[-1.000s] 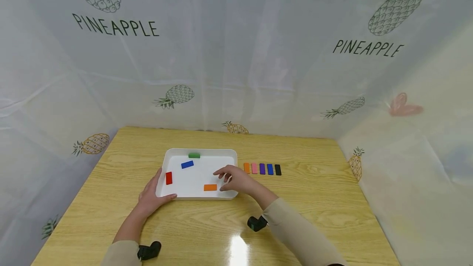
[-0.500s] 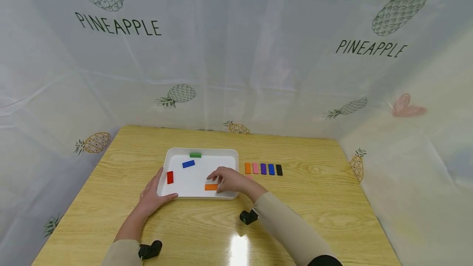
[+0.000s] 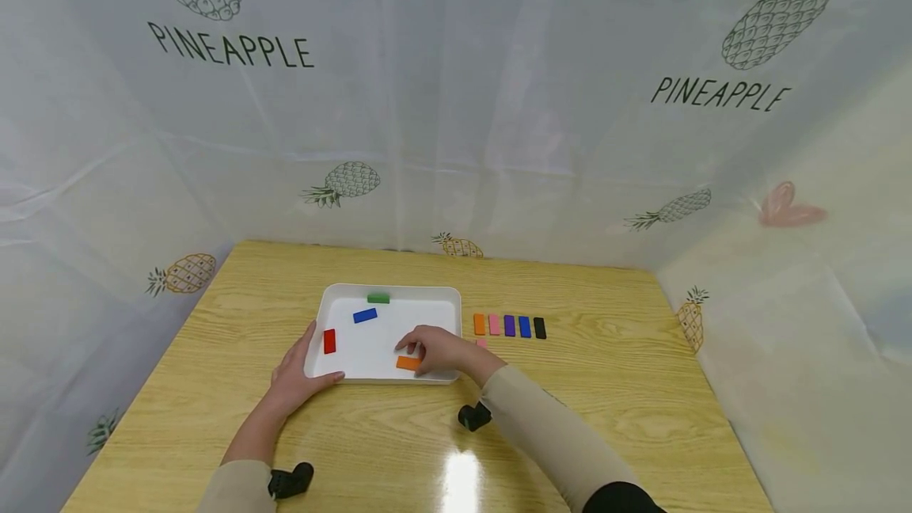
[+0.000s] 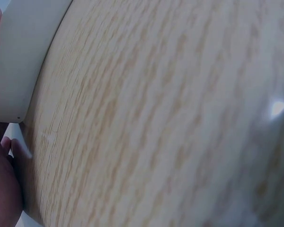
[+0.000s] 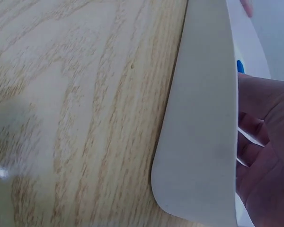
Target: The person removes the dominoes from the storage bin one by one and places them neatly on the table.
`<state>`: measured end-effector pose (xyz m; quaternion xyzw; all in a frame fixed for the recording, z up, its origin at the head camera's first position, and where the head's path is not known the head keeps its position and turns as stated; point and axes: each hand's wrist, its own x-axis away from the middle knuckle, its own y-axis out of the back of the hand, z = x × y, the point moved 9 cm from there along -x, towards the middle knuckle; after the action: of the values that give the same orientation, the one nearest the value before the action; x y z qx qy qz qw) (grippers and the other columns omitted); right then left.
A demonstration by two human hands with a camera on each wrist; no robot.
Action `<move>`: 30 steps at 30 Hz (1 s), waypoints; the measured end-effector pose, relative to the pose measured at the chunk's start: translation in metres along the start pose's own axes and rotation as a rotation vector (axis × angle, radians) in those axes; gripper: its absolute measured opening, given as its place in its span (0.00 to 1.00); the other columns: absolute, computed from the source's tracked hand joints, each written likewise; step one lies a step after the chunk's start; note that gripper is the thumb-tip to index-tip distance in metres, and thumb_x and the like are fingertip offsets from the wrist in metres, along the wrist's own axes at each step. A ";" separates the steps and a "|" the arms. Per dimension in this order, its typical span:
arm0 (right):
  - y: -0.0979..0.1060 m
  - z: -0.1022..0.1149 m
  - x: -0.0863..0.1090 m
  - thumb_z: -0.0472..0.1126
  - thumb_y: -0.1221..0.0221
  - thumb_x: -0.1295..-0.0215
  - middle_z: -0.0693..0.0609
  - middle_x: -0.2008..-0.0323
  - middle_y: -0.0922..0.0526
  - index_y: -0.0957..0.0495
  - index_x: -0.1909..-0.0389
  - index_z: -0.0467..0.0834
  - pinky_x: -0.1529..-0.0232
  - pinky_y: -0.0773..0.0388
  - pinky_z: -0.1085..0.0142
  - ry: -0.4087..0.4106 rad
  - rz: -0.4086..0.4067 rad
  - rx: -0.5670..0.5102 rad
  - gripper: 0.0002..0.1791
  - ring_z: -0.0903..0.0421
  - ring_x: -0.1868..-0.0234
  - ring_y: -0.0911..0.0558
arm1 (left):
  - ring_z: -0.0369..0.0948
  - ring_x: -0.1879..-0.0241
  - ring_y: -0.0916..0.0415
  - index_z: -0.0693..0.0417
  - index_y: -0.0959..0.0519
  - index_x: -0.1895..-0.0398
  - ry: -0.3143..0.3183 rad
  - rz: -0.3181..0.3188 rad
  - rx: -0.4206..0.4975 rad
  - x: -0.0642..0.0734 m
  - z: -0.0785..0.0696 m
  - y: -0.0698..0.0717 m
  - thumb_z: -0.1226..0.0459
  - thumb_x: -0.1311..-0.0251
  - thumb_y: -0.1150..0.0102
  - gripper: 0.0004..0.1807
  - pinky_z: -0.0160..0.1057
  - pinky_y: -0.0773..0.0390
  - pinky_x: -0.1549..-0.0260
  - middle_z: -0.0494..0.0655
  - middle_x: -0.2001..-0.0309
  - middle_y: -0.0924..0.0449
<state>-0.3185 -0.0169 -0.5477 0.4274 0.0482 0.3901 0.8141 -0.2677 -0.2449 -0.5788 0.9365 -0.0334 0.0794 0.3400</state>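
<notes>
A shallow white tray lies on the table. My left hand holds its near-left corner, thumb along the front rim and fingers along the left side. Inside the tray my right hand pinches the right end of a small flat orange block, which lies slightly slanted near the front edge. That end is hidden by the fingers. A red block, a blue block and a green block also lie in the tray. In the right wrist view the tray wall hides the fingertips.
Right of the tray runs a row of blocks: orange, pink, purple, blue and black. Another pink block shows partly behind the right wrist. A pineapple-printed curtain surrounds the wooden table.
My right hand has moved left and down onto the orange block, which has turned from level to slightly slanted. The second pink block has come into view. The left hand keeps its hold.
</notes>
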 end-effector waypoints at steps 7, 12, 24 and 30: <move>-0.002 0.000 -0.001 0.31 0.28 0.48 0.59 0.61 0.26 0.18 0.48 0.51 0.64 0.27 0.74 0.013 0.011 0.052 0.25 0.63 0.68 0.28 | 0.66 0.28 0.66 0.45 0.67 0.21 0.004 0.001 0.004 0.000 0.001 0.000 0.46 0.50 0.28 0.65 0.70 0.65 0.38 0.66 0.25 0.62; -0.003 -0.001 -0.001 0.31 0.28 0.48 0.59 0.63 0.27 0.17 0.50 0.51 0.65 0.26 0.74 0.020 0.017 0.064 0.24 0.63 0.68 0.28 | 0.66 0.28 0.66 0.46 0.66 0.21 -0.007 -0.005 0.005 0.000 0.000 0.000 0.47 0.50 0.28 0.65 0.70 0.64 0.38 0.67 0.25 0.62; 0.002 -0.003 0.001 0.38 0.26 0.49 0.59 0.64 0.26 0.18 0.50 0.49 0.65 0.27 0.73 0.018 -0.063 0.026 0.23 0.63 0.68 0.29 | 0.66 0.28 0.67 0.44 0.67 0.21 0.012 0.001 0.003 -0.001 0.002 -0.002 0.45 0.51 0.28 0.66 0.71 0.66 0.38 0.66 0.25 0.63; 0.014 0.001 0.009 0.42 0.24 0.52 0.57 0.65 0.25 0.18 0.52 0.48 0.66 0.29 0.72 0.023 -0.152 -0.013 0.23 0.62 0.69 0.30 | 0.67 0.29 0.66 0.43 0.67 0.21 0.018 -0.003 0.005 -0.001 0.002 -0.002 0.46 0.52 0.28 0.66 0.72 0.65 0.38 0.67 0.25 0.62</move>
<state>-0.3202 -0.0065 -0.5348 0.4127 0.0872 0.3324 0.8436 -0.2679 -0.2451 -0.5819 0.9366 -0.0286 0.0876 0.3382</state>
